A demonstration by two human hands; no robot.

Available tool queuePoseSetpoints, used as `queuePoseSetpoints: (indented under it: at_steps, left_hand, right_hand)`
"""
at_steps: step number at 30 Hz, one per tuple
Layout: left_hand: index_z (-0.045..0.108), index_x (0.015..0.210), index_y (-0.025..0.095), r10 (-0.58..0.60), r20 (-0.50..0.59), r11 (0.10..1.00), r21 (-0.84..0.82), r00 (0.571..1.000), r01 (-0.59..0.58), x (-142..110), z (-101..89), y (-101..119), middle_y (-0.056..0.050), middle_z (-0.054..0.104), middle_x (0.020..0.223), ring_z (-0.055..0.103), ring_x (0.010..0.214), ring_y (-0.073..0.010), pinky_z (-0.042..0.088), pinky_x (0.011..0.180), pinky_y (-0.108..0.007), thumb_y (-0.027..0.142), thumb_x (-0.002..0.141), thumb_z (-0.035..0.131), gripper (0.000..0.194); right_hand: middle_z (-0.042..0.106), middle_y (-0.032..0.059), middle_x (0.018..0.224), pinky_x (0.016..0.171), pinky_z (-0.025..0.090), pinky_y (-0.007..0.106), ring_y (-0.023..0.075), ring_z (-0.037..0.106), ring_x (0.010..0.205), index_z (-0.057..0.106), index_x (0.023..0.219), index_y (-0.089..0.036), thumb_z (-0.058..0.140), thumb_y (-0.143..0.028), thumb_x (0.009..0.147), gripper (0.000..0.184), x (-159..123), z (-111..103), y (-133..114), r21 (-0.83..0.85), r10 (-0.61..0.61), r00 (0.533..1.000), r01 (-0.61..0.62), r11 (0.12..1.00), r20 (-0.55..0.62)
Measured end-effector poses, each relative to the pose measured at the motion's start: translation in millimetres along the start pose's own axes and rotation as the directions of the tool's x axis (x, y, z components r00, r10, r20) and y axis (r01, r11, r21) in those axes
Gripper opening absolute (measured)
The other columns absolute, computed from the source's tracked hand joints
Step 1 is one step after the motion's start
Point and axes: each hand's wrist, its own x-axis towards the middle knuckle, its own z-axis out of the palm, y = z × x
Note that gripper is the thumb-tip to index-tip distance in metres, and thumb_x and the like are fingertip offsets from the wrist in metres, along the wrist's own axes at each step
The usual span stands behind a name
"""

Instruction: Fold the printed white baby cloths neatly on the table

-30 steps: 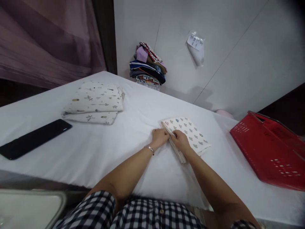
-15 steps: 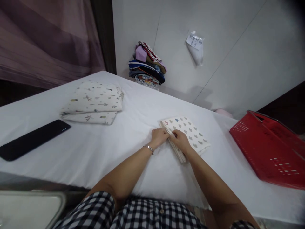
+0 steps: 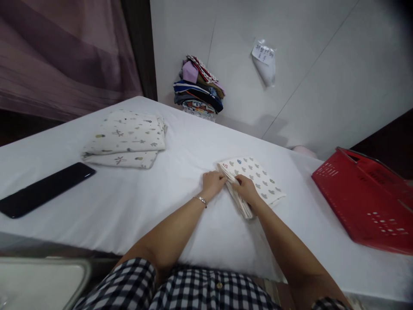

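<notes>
A folded cream cloth with a grey leaf-like print (image 3: 260,181) lies on the white-covered table (image 3: 180,189), its layered edge facing me. My left hand (image 3: 213,183), a bracelet at the wrist, is closed at the left part of that edge, its fingertips touching the layers. Along the same edge, my right hand (image 3: 245,189) is closed on the layers, thumb on top. Fingers of both hands are partly hidden. Farther left lies another folded white cloth with small plant prints (image 3: 129,135).
A black phone-like slab (image 3: 45,189) rests at the table's left. The red perforated basket (image 3: 364,206) stands at the right. Beyond the table are a pile of folded clothes (image 3: 198,90) and a labelled clear bag (image 3: 265,62). A mauve curtain (image 3: 71,51) hangs at the upper left.
My left hand has shifted slightly left and away along the cloth's edge. My right hand stays on the layers, and the folded cloth stays almost in place.
</notes>
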Motion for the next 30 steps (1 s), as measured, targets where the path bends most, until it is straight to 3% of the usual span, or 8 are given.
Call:
queuePoseSetpoints:
  at_steps: [9, 17, 25, 30]
  left_hand:
    - [0.072, 0.08, 0.024, -0.036, -0.033, 0.998, 0.046, 0.999, 0.037, 2.9, 3.9, -4.4, -0.003, 0.069, 0.09, 0.056, 0.093, -0.0199, 0.034, 0.082, -0.032, 0.029, 0.082, 0.054, 0.018]
    - [0.073, 0.077, 0.024, -0.045, -0.008, 0.998, 0.032, 0.999, 0.045, 3.1, 6.8, -3.6, -0.003, 0.07, 0.091, 0.055, 0.097, -0.021, 0.033, 0.086, -0.034, 0.038, 0.081, 0.057, 0.021]
    - [0.073, 0.073, 0.024, -0.109, -0.006, 0.99, 0.089, 0.994, 0.11, 5.6, 4.5, 4.0, -0.004, 0.071, 0.085, 0.06, 0.093, -0.0222, 0.036, 0.083, -0.033, 0.034, 0.079, 0.054, 0.022]
    - [0.073, 0.08, 0.023, -0.167, 0.057, 0.974, 0.165, 0.984, 0.156, 10.7, 3.5, 10.2, -0.007, 0.072, 0.09, 0.061, 0.097, -0.0255, 0.038, 0.083, -0.035, 0.033, 0.077, 0.052, 0.024]
  right_hand:
    - [0.065, 0.0004, 0.077, 0.065, 0.041, 0.026, 0.0164, 0.056, 0.07, 0.065, 0.088, -0.02, 0.054, -0.027, 0.07, 0.022, 0.6, 3.8, 7.2, 0.103, 0.032, 0.999, -0.029, 0.994, -0.022]
    - [0.064, -0.0002, 0.077, 0.065, 0.04, 0.026, 0.0161, 0.055, 0.07, 0.064, 0.086, -0.02, 0.053, -0.027, 0.071, 0.02, 1.4, 5.4, 11.2, 0.15, -0.004, 1.0, 0.007, 0.989, -0.02]
    - [0.064, -0.0002, 0.077, 0.065, 0.038, 0.025, 0.0157, 0.055, 0.07, 0.064, 0.087, -0.02, 0.054, -0.023, 0.071, 0.019, 3.1, 5.2, 5.2, 0.055, 0.012, 1.0, -0.011, 0.998, -0.007]
    - [0.065, 0.0024, 0.083, 0.069, 0.037, 0.026, 0.0167, 0.055, 0.076, 0.064, 0.086, -0.019, 0.055, -0.019, 0.072, 0.016, 3.3, 4.0, -3.7, -0.075, -0.022, 1.0, 0.021, 0.997, -0.018]
